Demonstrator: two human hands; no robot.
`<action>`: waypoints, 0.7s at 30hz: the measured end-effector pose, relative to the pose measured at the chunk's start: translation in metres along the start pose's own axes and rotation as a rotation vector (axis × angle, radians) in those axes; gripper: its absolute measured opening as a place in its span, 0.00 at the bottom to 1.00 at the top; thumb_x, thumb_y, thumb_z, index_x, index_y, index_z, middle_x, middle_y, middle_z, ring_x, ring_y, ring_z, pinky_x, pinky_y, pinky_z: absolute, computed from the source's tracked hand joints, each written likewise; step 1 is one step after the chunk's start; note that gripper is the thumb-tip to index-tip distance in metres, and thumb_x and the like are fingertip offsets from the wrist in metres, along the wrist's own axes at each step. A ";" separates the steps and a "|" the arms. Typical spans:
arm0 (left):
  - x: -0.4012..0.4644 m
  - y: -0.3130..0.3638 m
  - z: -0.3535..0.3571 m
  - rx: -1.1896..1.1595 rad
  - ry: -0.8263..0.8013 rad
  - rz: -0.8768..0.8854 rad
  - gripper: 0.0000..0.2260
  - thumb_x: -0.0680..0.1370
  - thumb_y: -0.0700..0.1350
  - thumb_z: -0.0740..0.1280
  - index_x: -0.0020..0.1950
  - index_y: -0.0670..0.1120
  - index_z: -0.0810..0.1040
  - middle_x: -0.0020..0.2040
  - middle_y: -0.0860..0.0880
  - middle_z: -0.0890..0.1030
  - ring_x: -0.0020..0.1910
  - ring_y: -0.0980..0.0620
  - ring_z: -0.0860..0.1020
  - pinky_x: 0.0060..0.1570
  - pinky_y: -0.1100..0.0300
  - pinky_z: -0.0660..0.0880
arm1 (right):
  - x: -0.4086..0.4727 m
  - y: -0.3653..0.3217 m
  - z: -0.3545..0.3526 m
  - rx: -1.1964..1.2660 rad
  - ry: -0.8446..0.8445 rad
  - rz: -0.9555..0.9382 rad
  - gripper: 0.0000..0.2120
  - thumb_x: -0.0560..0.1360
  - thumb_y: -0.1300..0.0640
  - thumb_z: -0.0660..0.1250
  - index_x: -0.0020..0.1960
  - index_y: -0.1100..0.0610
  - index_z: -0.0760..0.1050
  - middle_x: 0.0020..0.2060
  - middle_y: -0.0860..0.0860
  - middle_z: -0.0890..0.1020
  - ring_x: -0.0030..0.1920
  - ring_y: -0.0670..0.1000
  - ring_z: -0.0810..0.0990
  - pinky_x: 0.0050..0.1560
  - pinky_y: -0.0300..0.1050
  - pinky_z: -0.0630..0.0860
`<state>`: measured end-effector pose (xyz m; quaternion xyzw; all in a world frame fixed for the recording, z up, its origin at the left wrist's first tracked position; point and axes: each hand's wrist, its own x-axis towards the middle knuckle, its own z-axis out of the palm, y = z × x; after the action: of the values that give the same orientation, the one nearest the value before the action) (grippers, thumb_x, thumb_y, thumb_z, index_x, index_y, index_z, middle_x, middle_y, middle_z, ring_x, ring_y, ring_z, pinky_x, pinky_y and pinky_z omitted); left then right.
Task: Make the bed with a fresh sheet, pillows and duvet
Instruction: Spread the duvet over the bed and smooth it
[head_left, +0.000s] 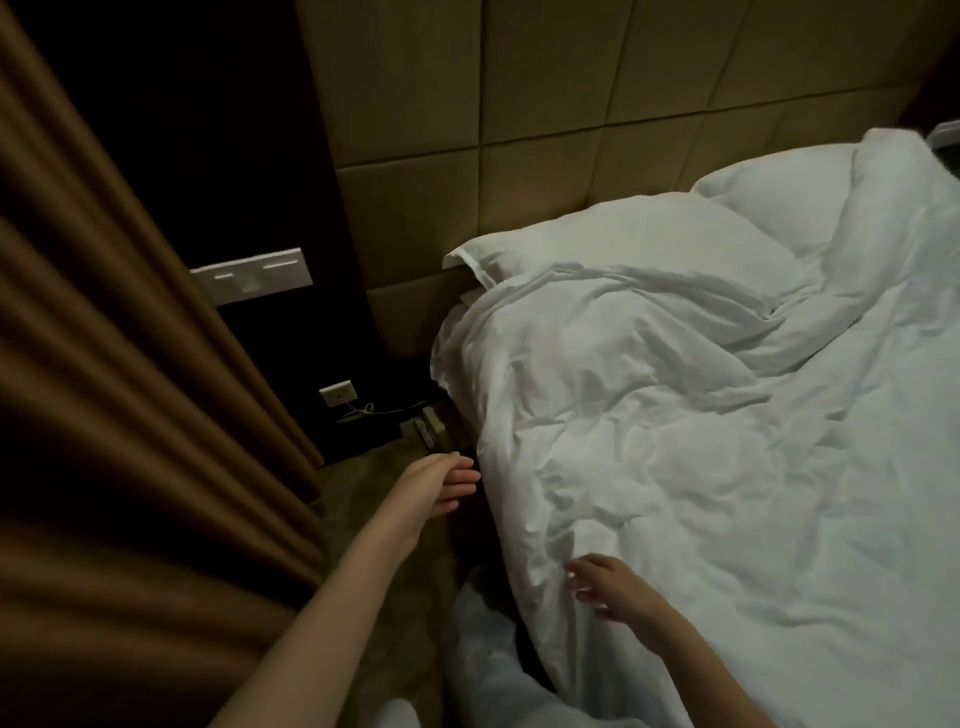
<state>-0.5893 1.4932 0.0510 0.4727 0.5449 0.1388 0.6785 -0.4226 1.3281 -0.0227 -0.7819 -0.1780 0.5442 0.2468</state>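
A rumpled white duvet (701, 457) covers the bed and hangs over its left side. Two white pillows lie at the head: the near pillow (623, 239) and a far pillow (769, 197), both partly under the duvet's top edge. My left hand (441, 483) reaches out beside the bed's left edge, fingers straight and relaxed, just short of the hanging duvet, holding nothing. My right hand (608, 587) lies over the duvet near its lower left side, fingers spread and holding nothing.
A brown curtain (119, 364) fills the left. A padded tan headboard wall (571, 104) runs behind the bed. A dark panel carries a switch plate (254, 275) and a socket with a white cable (340, 395). White cloth (493, 660) lies on the narrow floor strip.
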 end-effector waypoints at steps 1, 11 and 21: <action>0.021 0.013 -0.002 0.012 -0.007 0.010 0.11 0.83 0.47 0.57 0.53 0.45 0.78 0.47 0.49 0.83 0.48 0.53 0.81 0.53 0.57 0.75 | 0.018 -0.019 -0.005 0.018 0.009 -0.014 0.11 0.80 0.52 0.60 0.55 0.56 0.76 0.45 0.50 0.81 0.42 0.46 0.76 0.39 0.39 0.67; 0.205 0.140 0.010 0.234 -0.069 -0.045 0.08 0.81 0.46 0.61 0.51 0.45 0.78 0.50 0.47 0.82 0.50 0.51 0.79 0.58 0.54 0.74 | 0.155 -0.223 -0.089 0.155 0.156 -0.136 0.14 0.80 0.52 0.60 0.61 0.58 0.73 0.51 0.53 0.78 0.49 0.50 0.76 0.45 0.42 0.70; 0.365 0.260 0.142 0.814 -0.332 0.319 0.19 0.78 0.47 0.64 0.68 0.43 0.69 0.65 0.45 0.72 0.63 0.47 0.71 0.60 0.56 0.70 | 0.245 -0.320 -0.196 0.349 0.666 -0.083 0.35 0.78 0.50 0.62 0.76 0.62 0.47 0.72 0.61 0.64 0.69 0.60 0.67 0.69 0.54 0.65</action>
<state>-0.2460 1.8142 0.0289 0.7941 0.3598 -0.0612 0.4860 -0.1570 1.6852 0.0316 -0.8543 -0.0239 0.2718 0.4425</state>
